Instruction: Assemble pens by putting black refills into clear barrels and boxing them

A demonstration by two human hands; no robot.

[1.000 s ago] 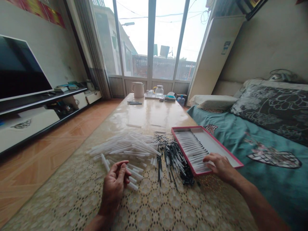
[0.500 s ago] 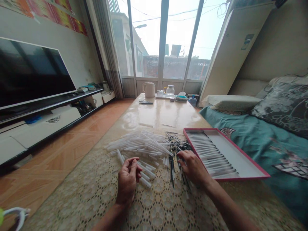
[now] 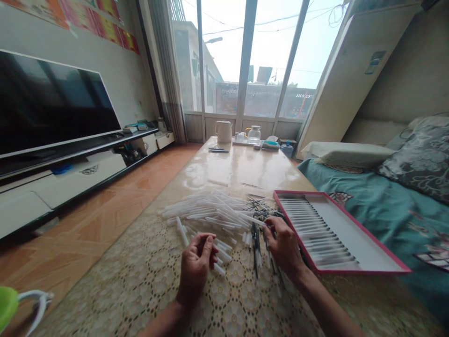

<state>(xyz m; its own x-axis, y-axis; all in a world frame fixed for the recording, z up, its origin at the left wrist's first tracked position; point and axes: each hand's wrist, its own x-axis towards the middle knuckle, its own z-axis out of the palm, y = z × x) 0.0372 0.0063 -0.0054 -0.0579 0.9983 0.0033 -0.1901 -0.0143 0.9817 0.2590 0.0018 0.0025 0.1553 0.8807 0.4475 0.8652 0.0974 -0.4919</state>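
My left hand (image 3: 197,262) is closed, thumb against curled fingers, over the near edge of a heap of translucent white pen barrels (image 3: 206,209). Whatever lies in its grip is hidden. Thumb and fingertips of my right hand (image 3: 283,244) are pinched together above thin dark pen refills (image 3: 255,255). What they pinch cannot be made out; one white barrel's end reaches close to the fingertips. Right of that hand, a pink-rimmed shallow box (image 3: 368,229) holds a row of clear pens with dark ends (image 3: 314,231).
The table has a patterned, glossy cover (image 3: 231,299). At its far end stand a beige jug (image 3: 223,132), a glass pot (image 3: 254,134) and a tissue pack (image 3: 270,144). A sofa (image 3: 336,180) borders the right side. A green and white object (image 3: 9,306) shows at lower left.
The whole view has shifted slightly, so the scene sits further right. My right hand has moved a little with its fingers bent more over the refills. My left hand keeps its curled pose.
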